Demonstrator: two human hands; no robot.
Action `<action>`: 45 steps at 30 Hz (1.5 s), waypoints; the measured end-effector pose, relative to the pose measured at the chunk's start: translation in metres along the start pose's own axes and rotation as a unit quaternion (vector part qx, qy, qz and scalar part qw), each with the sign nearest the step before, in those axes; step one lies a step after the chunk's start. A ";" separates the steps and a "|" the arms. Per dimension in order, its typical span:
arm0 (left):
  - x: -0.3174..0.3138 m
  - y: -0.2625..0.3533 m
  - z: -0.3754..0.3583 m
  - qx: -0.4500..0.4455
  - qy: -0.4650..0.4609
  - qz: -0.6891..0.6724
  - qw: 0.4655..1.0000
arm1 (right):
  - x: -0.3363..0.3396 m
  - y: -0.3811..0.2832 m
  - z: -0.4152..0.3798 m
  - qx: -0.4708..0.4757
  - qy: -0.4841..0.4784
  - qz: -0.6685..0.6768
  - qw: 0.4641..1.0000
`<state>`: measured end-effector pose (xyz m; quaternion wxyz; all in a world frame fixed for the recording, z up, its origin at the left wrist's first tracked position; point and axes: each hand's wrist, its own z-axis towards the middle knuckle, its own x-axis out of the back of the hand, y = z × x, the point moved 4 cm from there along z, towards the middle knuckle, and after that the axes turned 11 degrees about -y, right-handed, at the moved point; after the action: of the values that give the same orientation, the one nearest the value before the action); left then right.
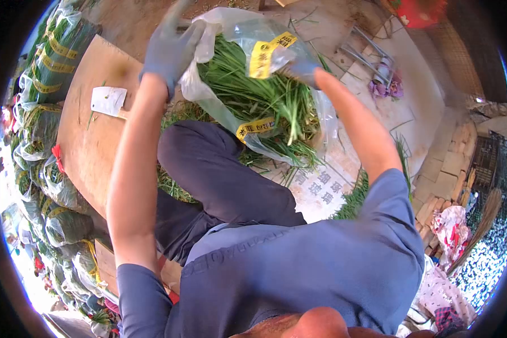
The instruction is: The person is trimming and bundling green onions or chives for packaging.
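A clear plastic bag point(207, 104) with yellow printed bands lies beyond my bent knee. Long, grass-like green stalks point(250, 84), resembling garlic chives, fill it. My right hand point(303, 69), in a grey-blue glove, is closed on the bag's upper right side near a yellow label point(270, 53); its fingertips show faintly through the plastic. At the upper left rim is my left hand point(172, 53), gloved too, its thumb side against the plastic and its fingers smeared by motion. Loose stalks spill out at the bag's lower edge.
A wooden board point(84, 135) at left carries a white-bladed scraper-like tool point(108, 100). Packed bags of greens point(56, 56) are stacked along the far left. A metal-framed stool point(372, 56) stands upper right. Loose greens point(355, 200) lie by my right elbow; bricks point(431, 211) are at right.
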<state>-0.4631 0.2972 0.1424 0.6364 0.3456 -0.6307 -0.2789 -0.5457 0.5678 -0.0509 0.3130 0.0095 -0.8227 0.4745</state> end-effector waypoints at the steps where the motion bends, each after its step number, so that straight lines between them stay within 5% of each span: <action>1: 0.005 0.016 -0.022 -0.129 0.124 0.130 0.975 | 0.010 0.006 -0.016 -0.025 0.027 0.111 0.993; 3: -0.006 0.029 -0.081 -0.144 0.207 0.034 0.967 | 0.014 0.013 -0.050 -0.070 0.080 0.328 0.939; 4: -0.030 0.033 -0.113 -0.026 0.155 -0.185 0.970 | 0.003 0.023 -0.068 -0.127 0.065 0.314 0.938; 5: -0.055 0.036 -0.136 -0.005 0.088 -0.141 0.986 | -0.015 0.032 -0.089 -0.185 0.049 0.301 0.934; 6: -0.098 0.019 -0.150 0.033 -0.036 -0.289 0.956 | -0.027 0.025 -0.112 -0.228 0.067 0.128 0.963; 7: -0.144 0.009 -0.166 0.206 -0.088 -0.492 0.841 | -0.036 0.018 -0.128 -0.262 0.081 -0.049 0.960; 8: -0.184 -0.015 -0.170 0.316 -0.067 -0.529 0.784 | -0.052 0.032 -0.135 -0.256 0.142 -0.007 0.956; 9: -0.223 -0.039 -0.166 0.419 -0.046 -0.559 0.714 | -0.075 0.058 -0.140 -0.249 0.202 0.035 0.946; 10: -0.250 -0.050 -0.156 0.416 -0.040 -0.511 0.752 | -0.084 0.074 -0.143 -0.240 0.263 0.076 0.931; 11: -0.273 -0.062 -0.145 0.412 -0.033 -0.458 0.787 | -0.082 0.069 -0.138 -0.239 0.251 0.069 0.936; 15: -0.333 -0.116 -0.104 0.446 -0.053 -0.473 0.758 | -0.078 0.039 -0.093 -0.254 0.150 0.036 0.955; 17: -0.322 -0.130 -0.104 0.506 -0.048 -0.421 0.751 | -0.082 0.028 -0.077 -0.343 0.107 -0.140 0.923; 21: -0.316 -0.087 -0.085 0.299 -0.148 -0.604 0.724 | -0.079 -0.005 -0.060 -0.382 0.052 -0.197 0.902; 23: -0.375 -0.173 -0.066 0.348 -0.122 -0.662 0.652 | -0.091 -0.014 -0.055 -0.348 0.086 -0.222 0.907; 25: -0.324 -0.098 -0.079 0.297 -0.113 -0.716 0.621 | -0.102 -0.042 -0.073 -0.323 0.091 -0.160 0.928; 27: -0.303 -0.081 -0.089 0.239 -0.099 -0.701 0.665 | -0.108 -0.059 -0.085 -0.305 0.101 -0.090 0.943; 29: -0.296 -0.084 -0.102 0.283 -0.133 -0.724 0.615 | -0.118 -0.065 -0.095 -0.291 0.112 -0.011 0.950; 34: -0.281 -0.090 -0.116 0.321 -0.219 -0.690 0.611 | -0.129 -0.071 -0.088 -0.248 0.126 -0.045 0.960; 37: -0.261 -0.072 -0.111 0.286 -0.173 -0.692 0.639 | -0.146 -0.089 -0.090 -0.193 0.138 -0.126 0.963; 38: -0.261 -0.082 -0.110 0.322 -0.214 -0.732 0.561 | -0.149 -0.094 -0.101 -0.132 0.210 -0.128 0.960; 41: -0.273 -0.139 -0.091 0.251 -0.306 -0.738 0.546 | -0.130 -0.044 -0.112 -0.063 0.099 0.156 0.981; 42: -0.260 -0.113 -0.095 0.290 -0.231 -0.691 0.621 | -0.113 -0.026 -0.123 -0.092 0.139 0.111 0.980; 43: -0.258 -0.107 -0.095 0.295 -0.215 -0.694 0.620 | -0.099 -0.012 -0.133 -0.120 0.177 0.067 0.975; 45: -0.253 -0.104 -0.096 0.309 -0.185 -0.695 0.622 | -0.114 0.018 -0.130 -0.142 0.189 -0.226 0.945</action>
<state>-0.3717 0.4428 -0.0914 -0.0209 0.7986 -0.3558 -0.4849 -0.3940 0.6476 -0.0782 0.5599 0.0613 -0.7834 0.2628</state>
